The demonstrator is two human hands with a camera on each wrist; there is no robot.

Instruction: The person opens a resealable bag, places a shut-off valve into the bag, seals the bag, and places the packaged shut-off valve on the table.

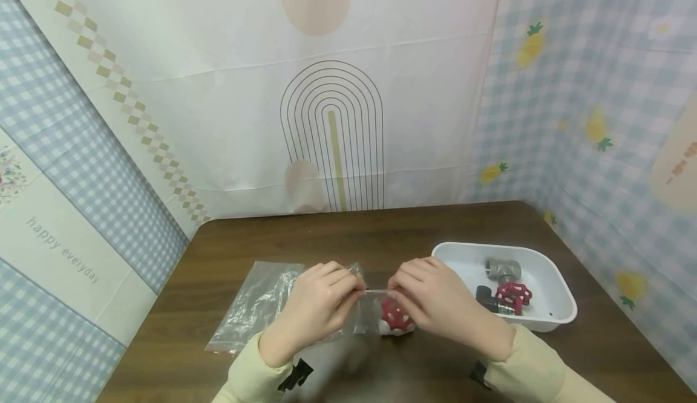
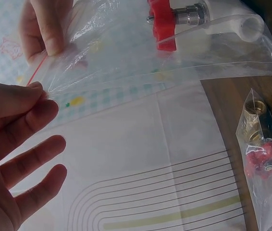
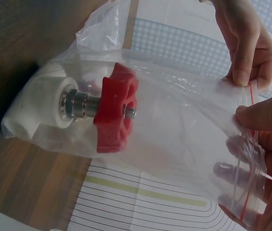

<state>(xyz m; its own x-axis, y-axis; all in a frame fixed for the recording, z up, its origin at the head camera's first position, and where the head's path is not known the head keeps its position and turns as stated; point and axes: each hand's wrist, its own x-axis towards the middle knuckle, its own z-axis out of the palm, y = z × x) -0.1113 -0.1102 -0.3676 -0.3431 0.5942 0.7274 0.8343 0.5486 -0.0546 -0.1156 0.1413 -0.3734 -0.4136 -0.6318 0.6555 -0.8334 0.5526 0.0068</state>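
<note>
A clear zip bag [image 3: 174,130] with a red line along its mouth stands between both hands. Inside it is a white plastic valve [image 3: 37,101] with a metal stem and a red handwheel [image 3: 114,110]; its white body lies at the bag's bottom. My left hand [image 1: 321,303] pinches one end of the bag's mouth between thumb and index finger, its other fingers spread apart in the left wrist view. At the other end my right hand [image 1: 435,297] grips the mouth, with fingers showing through the film in the right wrist view.
A white tray [image 1: 463,261] at the right holds a grey metal valve [image 1: 503,268] with a red handwheel and a dark elbow fitting [image 1: 484,297]. Flat clear bags [image 1: 253,303] lie at the left of the wooden table [image 1: 327,236]. Another bag holds a brass valve [image 2: 255,108] with a red handwheel.
</note>
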